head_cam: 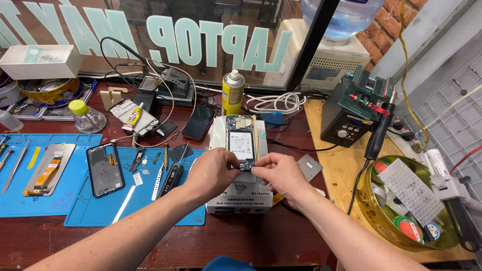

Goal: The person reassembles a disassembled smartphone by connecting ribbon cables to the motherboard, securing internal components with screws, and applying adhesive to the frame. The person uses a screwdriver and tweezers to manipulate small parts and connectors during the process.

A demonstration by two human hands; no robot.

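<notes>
An opened phone (240,138) is laid flat on top of a white heating machine (238,193), with its insides facing up. The machine is set on a dark red table (241,241), between a blue mat (100,211) and a wooden board (331,170).

The left hand (213,173) and the right hand (278,173) are brought close together at the bottom end of the phone. A small dark part (246,166) is pinched there between the fingertips of both hands. The fingers are closed on it from both sides. It cannot be told if the part is joined to the phone or free.

On the blue mat, a black phone case (104,169) is seen near the left arm, and a screen piece with an orange strip (47,169) is laid further left. A black screwdriver (174,178) is placed just beside the left hand. A yellow spray can (233,93) is stood behind the phone. A grey metal plate (310,167) is laid just to the right of the right hand. A dark box with a knob (344,120) is set on the wooden board.
</notes>
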